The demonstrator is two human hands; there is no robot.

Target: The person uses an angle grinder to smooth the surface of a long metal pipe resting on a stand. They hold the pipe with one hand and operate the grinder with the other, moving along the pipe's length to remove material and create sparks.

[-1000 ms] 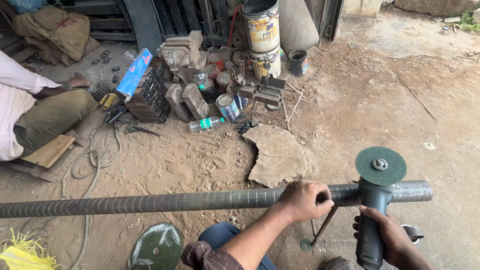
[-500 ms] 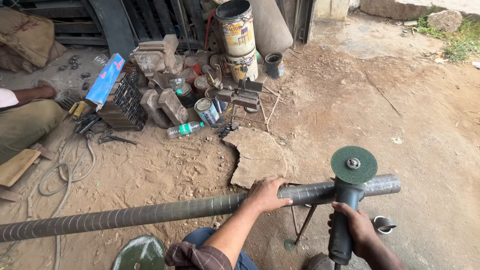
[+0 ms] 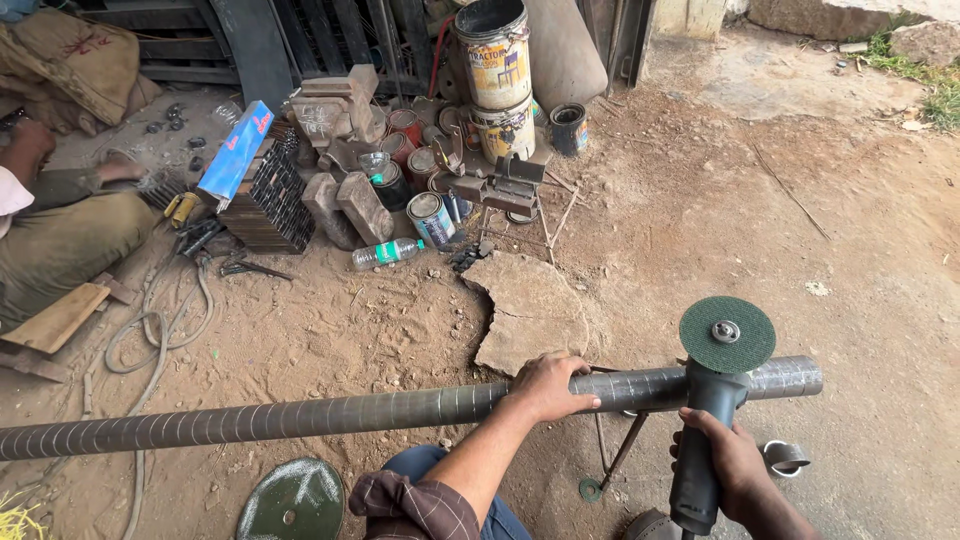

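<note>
pipe [image 3: 300,415] runs off the left edge; grinder [image 3: 700,440] handle's end cut off below.

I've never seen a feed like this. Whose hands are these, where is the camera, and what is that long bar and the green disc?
The camera sits on a person's head, looking down at their own bare hands. The left hand grips a long ribbed metal pipe lying across the view. The right hand holds an angle grinder; its green disc sits at the pipe. On the dirt ground lie a flat stone, paint cans, a plastic bottle. Another person sits at left.
</note>
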